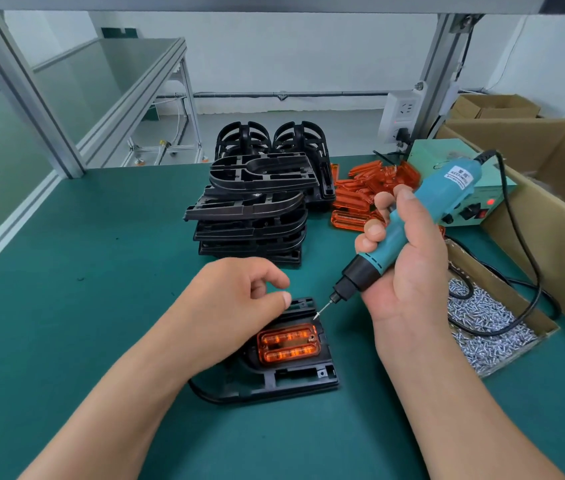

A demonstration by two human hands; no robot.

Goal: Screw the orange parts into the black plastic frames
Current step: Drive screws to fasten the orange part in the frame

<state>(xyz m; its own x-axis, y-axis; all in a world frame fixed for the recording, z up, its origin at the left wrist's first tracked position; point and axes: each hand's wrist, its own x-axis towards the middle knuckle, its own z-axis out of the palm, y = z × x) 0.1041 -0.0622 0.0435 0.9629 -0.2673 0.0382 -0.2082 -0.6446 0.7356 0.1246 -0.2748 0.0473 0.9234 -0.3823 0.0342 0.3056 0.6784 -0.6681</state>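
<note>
A black plastic frame lies flat on the green mat in front of me, with an orange part seated in its middle. My left hand rests on the frame's left side, fingers curled, thumb and forefinger pinched near the far edge; whether a screw is between them I cannot tell. My right hand grips a teal electric screwdriver, tilted down to the left. Its bit tip hovers just above the orange part's upper right corner.
A stack of black frames stands behind the work spot, with a heap of loose orange parts to its right. A cardboard tray of screws sits at the right, the screwdriver's cable lying across it. A green power box and cardboard boxes line the right.
</note>
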